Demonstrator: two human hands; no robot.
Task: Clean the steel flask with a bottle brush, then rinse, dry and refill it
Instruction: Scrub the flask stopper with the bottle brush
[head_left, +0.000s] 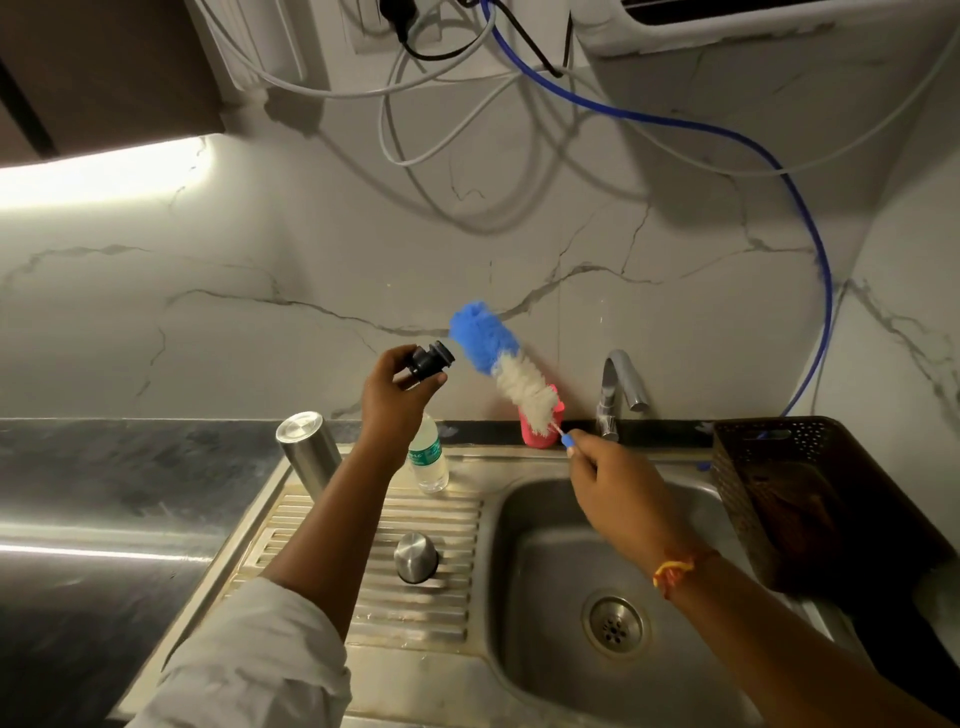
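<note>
Handle of bottle brush (506, 364) mostly inside right hand (618, 493); water bottle (430, 465) top behind left hand (392, 402).

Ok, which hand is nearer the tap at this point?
Right. The right hand, gripping the bottle brush, is just in front of the tap over the sink; the left hand holds a black stopper up well to the tap's left.

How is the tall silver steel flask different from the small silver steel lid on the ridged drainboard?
The tall silver steel flask is a long cylinder; the small silver steel lid is short and squat. The flask stands at the back left corner of the drainboard; the lid sits nearer, on the middle ridges. The flask rises far higher than the lid. Both are shiny brushed steel.
</note>
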